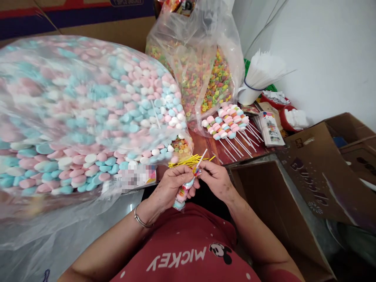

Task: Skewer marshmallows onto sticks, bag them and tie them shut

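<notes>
My left hand [175,181] is closed round a wrapped marshmallow skewer [182,192], held in front of my shirt with the candy end down. Its white stick [202,157] points up past my fingers. My right hand [214,178] pinches the gathered neck of the wrapper beside the stick; whether a tie is between the fingertips is too small to tell. Just beyond both hands lies a pile of gold twist ties [188,161]. Finished-looking marshmallow skewers [227,122], unwrapped, are stacked on the table to the right, sticks toward me.
A huge clear bag of pastel marshmallows [88,117] fills the left. Behind stands a bag of ring candies [205,78]. At right are a white mug of sticks [249,92], printed wrappers [269,129], red bowls [293,117] and open cardboard boxes [317,172].
</notes>
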`<state>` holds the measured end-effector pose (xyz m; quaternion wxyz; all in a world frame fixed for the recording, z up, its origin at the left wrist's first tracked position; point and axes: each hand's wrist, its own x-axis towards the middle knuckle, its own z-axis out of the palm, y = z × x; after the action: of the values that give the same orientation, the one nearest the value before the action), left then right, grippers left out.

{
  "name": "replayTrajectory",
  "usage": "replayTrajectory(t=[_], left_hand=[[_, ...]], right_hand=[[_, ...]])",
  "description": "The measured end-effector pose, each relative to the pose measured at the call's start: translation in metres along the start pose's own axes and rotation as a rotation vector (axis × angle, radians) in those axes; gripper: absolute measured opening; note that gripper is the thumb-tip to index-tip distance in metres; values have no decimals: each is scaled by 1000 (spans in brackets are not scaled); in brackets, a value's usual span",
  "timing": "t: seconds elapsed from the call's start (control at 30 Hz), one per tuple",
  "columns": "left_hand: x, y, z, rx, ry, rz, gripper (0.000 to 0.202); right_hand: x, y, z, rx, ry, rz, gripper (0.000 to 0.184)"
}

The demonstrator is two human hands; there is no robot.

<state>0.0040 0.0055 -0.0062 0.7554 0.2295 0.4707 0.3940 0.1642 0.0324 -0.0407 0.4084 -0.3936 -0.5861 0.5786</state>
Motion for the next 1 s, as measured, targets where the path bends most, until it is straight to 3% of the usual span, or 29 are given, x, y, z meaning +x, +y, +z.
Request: replayTrajectory(t=[0.2,0.5,0.63,0.7,0.83,0.9,1.0], left_hand=[[-1,-3,1,26,10,-20,31],[-3,-2,2,13,71,49,38],[-2,-3,3,1,158,94,36],[-1,-2,4,9,208,83,37],[3,1,6,44,262,46,37],[5,3,6,73,261,24,36],[7,7,3,147,166,-77,35]], right_hand=[[1,3,2,-43,62,86,14],[0,-3,3,44,-83,28,21],[-1,-4,7,-19,-85,-6,22],[-3,-4,8,-197,-22,-128,19],[-6,-5,5,-793,68,-538,27],[-4,-7,-1,-995,19,-727,31],[4,-13,-13,-1035,-141,-948,31]])
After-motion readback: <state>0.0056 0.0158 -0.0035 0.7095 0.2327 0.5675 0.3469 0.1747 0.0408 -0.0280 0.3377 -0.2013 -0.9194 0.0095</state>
